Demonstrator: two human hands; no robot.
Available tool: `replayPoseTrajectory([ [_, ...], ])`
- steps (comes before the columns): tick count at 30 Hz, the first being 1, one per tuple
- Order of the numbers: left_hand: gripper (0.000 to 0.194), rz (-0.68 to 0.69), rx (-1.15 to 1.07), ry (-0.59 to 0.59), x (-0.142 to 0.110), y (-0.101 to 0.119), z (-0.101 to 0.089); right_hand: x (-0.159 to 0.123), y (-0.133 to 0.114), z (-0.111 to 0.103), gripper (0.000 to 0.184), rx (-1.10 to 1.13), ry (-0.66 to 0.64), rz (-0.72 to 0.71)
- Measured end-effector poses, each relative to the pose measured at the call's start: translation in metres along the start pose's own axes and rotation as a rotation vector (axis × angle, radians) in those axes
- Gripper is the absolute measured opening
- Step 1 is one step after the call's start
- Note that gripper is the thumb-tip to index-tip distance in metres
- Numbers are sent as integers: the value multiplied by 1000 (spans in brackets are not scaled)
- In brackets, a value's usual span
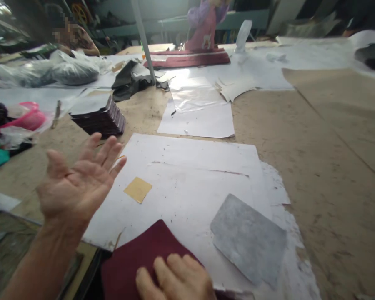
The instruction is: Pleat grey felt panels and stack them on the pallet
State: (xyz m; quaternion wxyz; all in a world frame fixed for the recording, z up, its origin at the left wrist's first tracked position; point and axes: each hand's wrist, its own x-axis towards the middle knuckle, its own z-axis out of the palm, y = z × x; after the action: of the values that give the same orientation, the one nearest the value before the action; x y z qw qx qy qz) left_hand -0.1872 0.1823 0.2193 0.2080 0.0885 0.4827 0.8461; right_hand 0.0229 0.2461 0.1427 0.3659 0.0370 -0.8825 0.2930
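My left hand (79, 183) is raised with its palm up and its fingers spread, holding nothing. At the bottom of the view, the bent fingers of my right hand (178, 277) press together on a maroon sheet (156, 246) of leather-like material; the thumb is hidden. That sheet lies over the near edge of a large white board (187, 179). A small yellow square (138, 190) rests on the board, just right of my left hand. Farther right lies a grey plate with rounded corners (250, 237), apart from both hands.
A neat stack of dark-edged pieces (96, 114) stands behind my left hand. White sheets (196, 116), a dark scrap (133, 79) and a metal pole (143, 41) are farther back. A pink basket (31, 116) sits left. Across the table, a person in pink (201, 31) stands behind maroon material (187, 58).
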Motion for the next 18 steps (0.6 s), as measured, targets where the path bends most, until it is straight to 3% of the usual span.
replayPoseTrajectory([
  [1,64,-79,49,65,-10,-1,-9,0,6,-11,23,60,46,51],
  [2,61,-169,101,119,-22,-6,-18,1,13,-21,28,225,56,193],
  [4,49,-265,183,249,-50,-24,-35,4,24,-39,34,679,28,673],
  [6,43,-375,178,355,-79,-46,-48,4,29,-47,38,1109,86,1122],
  [8,37,-396,112,517,-104,-65,-55,2,29,-45,40,1323,263,1379],
  [11,32,-596,-105,571,-128,-87,-48,-3,28,-33,47,1312,512,1538],
  [13,39,-747,-277,441,-134,-96,-35,-8,31,-25,55,1264,624,1615],
  [15,58,-851,-425,263,-133,-104,-21,-13,35,-20,61,1197,734,1663],
  [18,71,-869,-512,151,-133,-115,-13,-19,40,-16,64,1170,869,1674],
])
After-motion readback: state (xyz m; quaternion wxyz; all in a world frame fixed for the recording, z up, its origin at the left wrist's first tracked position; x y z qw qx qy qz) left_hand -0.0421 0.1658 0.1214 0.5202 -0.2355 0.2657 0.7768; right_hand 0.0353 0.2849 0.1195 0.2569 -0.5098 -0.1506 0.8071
